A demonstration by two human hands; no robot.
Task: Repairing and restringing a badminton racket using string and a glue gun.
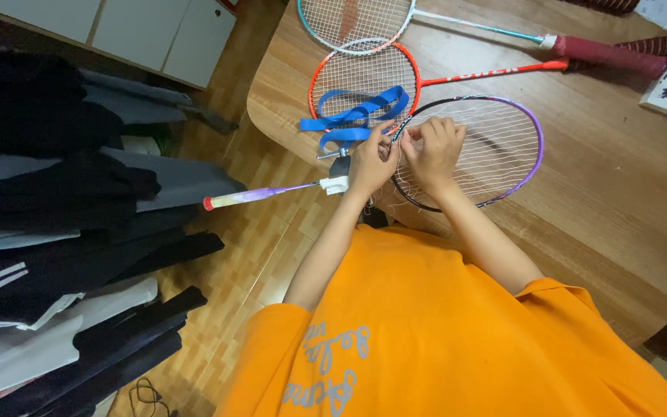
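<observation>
1. The wooden surface [611, 201], smooth and with a rounded corner, carried three rackets laid flat, so their strung faces could be reached from above.
2. Dark clothes [63, 232] hung or lay in folds at the left, over a parquet floor [233, 255].
3. The purple racket [496, 147] lay nearest the person, its oval head on the surface and its thin shaft and pale handle [248, 195] sticking out past the edge, likely to bring the rim close to the body.
4. A red racket [364, 73] and a teal-white one [353, 19] lay further off, handles pointing right.
5. A blue strap [353, 116], flat and glossy, lay looped over the red frame.
6. The left hand [372, 164] pinched the purple rim, its grip closed on the frame edge.
7. The right hand [434, 147] curled beside it, fingers closed on the fine white strings at the rim.
</observation>
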